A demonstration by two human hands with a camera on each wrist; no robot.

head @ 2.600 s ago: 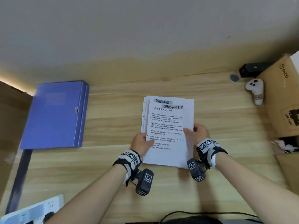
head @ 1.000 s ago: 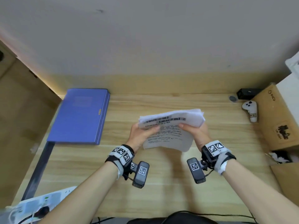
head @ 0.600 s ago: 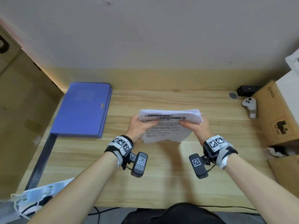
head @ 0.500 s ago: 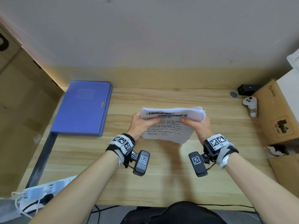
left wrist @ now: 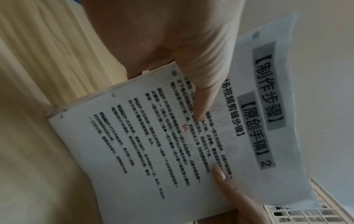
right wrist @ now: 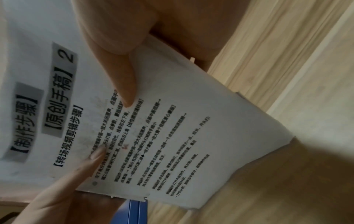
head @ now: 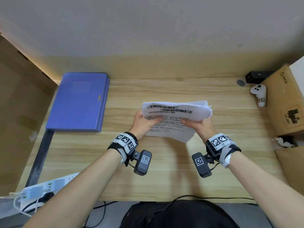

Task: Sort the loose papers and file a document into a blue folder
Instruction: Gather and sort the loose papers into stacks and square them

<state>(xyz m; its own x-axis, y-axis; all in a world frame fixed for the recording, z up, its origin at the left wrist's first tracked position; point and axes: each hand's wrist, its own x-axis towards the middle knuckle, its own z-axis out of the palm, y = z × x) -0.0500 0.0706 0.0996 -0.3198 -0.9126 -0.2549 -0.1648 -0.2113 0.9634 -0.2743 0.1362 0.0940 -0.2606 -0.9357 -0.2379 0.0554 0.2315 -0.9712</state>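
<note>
The paper stack (head: pixel 176 119) is white, hole-punched, printed with black text, its top curling; left hand (head: pixel 142 123) and right hand (head: pixel 199 126) pinch it. The blue folder (head: pixel 79 101) lies closed at 9 o'clock.

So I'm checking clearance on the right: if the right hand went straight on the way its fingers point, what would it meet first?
The right hand grips the paper stack, fingers pointing forward and left. Past the papers, probably bare desk, then the wall; depth is unclear.

top sheet (left wrist: pixel 220 136) headed 制作步骤, 原创手稿 2, cardboard box (head: pixel 284 102) marked PICO
</note>
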